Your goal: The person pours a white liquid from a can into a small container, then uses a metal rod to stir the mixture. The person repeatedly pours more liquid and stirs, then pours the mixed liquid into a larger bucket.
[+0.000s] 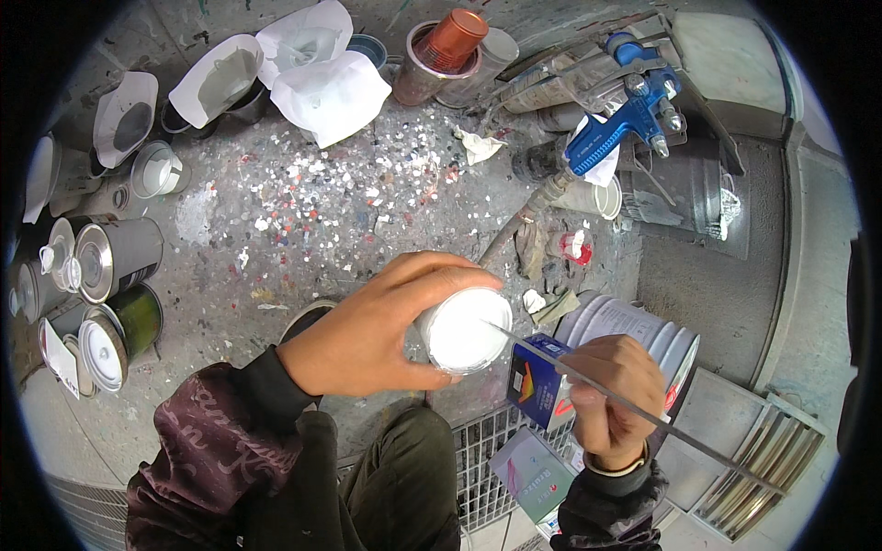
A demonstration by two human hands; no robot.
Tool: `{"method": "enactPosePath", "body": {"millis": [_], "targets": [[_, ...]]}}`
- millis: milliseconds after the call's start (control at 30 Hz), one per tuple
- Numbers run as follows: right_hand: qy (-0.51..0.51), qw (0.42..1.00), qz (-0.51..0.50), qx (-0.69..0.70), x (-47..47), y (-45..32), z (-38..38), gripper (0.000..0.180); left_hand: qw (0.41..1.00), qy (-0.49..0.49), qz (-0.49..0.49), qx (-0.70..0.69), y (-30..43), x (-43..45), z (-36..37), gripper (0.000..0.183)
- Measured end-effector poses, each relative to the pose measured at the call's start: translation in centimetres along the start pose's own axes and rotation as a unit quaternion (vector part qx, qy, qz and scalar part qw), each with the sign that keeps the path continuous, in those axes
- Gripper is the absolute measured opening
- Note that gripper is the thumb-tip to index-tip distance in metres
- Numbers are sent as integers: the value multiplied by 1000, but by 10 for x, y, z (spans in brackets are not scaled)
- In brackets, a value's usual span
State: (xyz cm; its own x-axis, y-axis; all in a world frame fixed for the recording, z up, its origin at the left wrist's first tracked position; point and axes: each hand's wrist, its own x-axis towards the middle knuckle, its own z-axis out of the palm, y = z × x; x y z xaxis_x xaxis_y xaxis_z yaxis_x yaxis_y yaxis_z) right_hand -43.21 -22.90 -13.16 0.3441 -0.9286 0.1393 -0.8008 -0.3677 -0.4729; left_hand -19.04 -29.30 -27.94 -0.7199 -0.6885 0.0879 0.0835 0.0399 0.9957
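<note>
My left hand (372, 330) wraps around the side of a cup filled with white paint (468, 337), its thumb and fingers on opposite sides of the rim. In my right hand (613, 399) is a long thin stirring rod (703, 444), pinched partway along its length. The rod's tip meets the white paint, and its other end slants out to the lower right. Below the cup and to its right, near my right hand, stands a blue box (537, 379). Part of a dark round container (303, 320) shows behind my left wrist.
A blue spray gun (620, 127) with a hose hangs at upper right. Paper paint strainers (331, 96) rest on containers along the back. Metal paint cans (127, 255) stand at left. A white pail (620, 320) lies near my right hand, above a floor grating (482, 448). Paint spatters cover the worktop (227, 275).
</note>
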Motion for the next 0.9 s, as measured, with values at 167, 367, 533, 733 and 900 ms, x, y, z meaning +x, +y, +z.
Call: {"method": "enactPosePath", "body": {"millis": [167,367,533,733,900], "targets": [[29,996,80,41,-19,-2,20,15,1000,18,7,1,-3,2,7,84],[144,948,238,157,-36,-23,35,26,1000,27,2,9,-3,2,12,82],[206,932,240,178,-37,-30,24,40,999,28,3,19,-3,2,11,83],[196,971,100,96,-27,-19,-4,48,999,28,14,16,-3,2,10,84],[41,995,-91,19,-4,-1,-31,38,1000,12,12,24,-2,2,8,85]]}}
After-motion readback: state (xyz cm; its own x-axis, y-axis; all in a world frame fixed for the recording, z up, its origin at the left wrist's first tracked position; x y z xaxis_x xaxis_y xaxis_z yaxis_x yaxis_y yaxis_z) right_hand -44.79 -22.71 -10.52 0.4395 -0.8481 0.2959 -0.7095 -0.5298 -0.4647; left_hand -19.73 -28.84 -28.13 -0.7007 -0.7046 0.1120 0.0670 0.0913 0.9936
